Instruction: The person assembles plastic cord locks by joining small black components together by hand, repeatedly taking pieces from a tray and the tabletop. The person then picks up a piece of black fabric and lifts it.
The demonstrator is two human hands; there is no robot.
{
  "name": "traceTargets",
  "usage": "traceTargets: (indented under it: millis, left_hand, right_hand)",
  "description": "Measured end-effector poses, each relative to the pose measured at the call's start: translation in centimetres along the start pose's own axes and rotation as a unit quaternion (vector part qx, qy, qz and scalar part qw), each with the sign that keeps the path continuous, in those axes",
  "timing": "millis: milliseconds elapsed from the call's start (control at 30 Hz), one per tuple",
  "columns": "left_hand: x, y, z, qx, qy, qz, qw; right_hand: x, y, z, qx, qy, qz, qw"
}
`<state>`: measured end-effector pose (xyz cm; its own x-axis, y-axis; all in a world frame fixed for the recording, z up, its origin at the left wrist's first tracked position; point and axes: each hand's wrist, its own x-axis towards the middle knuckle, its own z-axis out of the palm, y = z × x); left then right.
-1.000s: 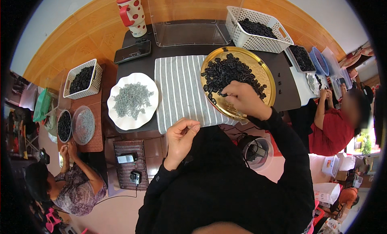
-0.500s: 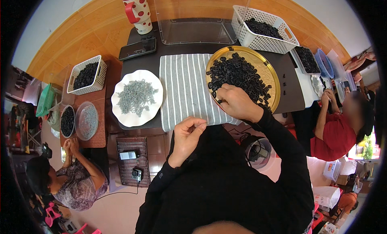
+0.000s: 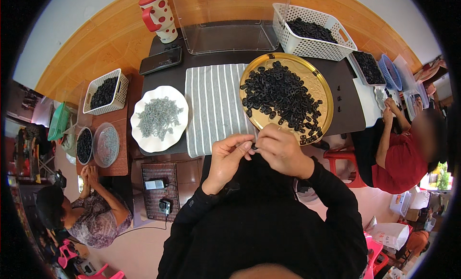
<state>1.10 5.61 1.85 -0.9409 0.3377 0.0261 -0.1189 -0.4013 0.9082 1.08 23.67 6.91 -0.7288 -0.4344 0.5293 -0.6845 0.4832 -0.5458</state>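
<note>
Your right hand (image 3: pixel 284 150) has left the round, golden metal tray (image 3: pixel 314 76) to meet your left hand (image 3: pixel 225 161), both now pinched on a small black piece (image 3: pixel 254 146) beside the grey-and-white striped cloth (image 3: pixel 211 111).

Cloth (image 3: pixel 213 101) between plate (image 3: pixel 151 145) and tray (image 3: pixel 318 89)

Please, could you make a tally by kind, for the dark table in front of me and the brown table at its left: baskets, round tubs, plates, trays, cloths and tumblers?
White perforated baskets: 2
Round tubs: 2
Scalloped white plate: 1
Round golden tray: 1
Striped cloth: 1
Tumbler: 1
Total: 8
</note>
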Motion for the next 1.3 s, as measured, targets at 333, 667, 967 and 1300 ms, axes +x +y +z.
traceTargets:
  millis: [333,667,967,1300]
  left_hand:
    - [-0.1,0.1,-0.7,0.069,0.078,0.008,0.995]
    - [-1.2,1.5,-3.4,0.134,0.121,0.036,0.983]
    - [1.5,1.2,-2.5,0.582,0.109,0.195,0.782]
    - [2.8,0.9,-2.3,0.640,0.093,0.189,0.739]
  right_hand:
    - [-1.0,1.1,0.7,0.119,0.084,0.155,0.977]
    - [-12.0,5.1,8.3,0.008,-0.142,0.236,0.961]
    - [-10.8,8.0,14.0,-0.021,-0.342,0.168,0.924]
    - [-8.7,3.6,9.4,-0.034,-0.315,0.144,0.938]
